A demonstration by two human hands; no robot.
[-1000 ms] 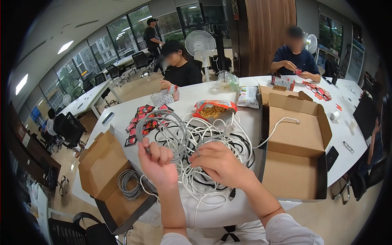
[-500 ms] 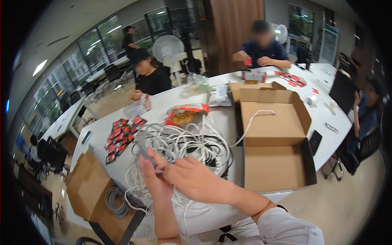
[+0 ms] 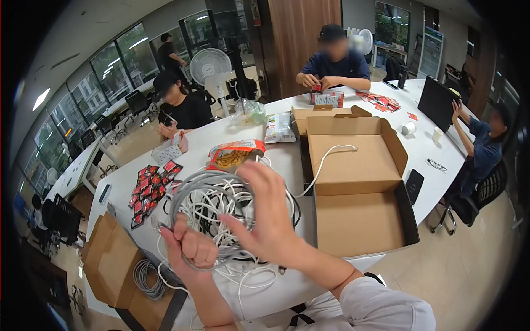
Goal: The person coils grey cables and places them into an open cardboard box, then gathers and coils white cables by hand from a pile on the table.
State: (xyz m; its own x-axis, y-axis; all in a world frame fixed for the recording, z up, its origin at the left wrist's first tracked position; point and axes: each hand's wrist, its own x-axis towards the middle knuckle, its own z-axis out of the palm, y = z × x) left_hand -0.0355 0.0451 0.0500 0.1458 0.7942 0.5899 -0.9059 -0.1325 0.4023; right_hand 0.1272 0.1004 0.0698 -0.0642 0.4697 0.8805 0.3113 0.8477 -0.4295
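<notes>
My left hand (image 3: 193, 251) is closed on the lower left of a grey cable coil (image 3: 178, 199), with a cable end sticking up by the thumb. The loops stand raised and tilted above a tangled heap of white cables (image 3: 221, 207) with some black ones among them. At the coil's right side, my right hand (image 3: 270, 218) has its thumb and fingers spread apart. Whether its palm touches the loops I cannot tell. To the left, another grey cable coil (image 3: 148, 282) lies in an open cardboard box (image 3: 110, 259).
An open cardboard box (image 3: 356, 220) stands right of the heap. Small red-black packets (image 3: 148, 190), an open snack bag (image 3: 234, 157) and a white package (image 3: 279, 128) lie beyond. Two people sit across the table; another at right touches a black monitor (image 3: 439, 107).
The grey cable now shows as wide round loops in my left hand. My right hand has come away from the left and spread its fingers. The view has shifted slightly.
</notes>
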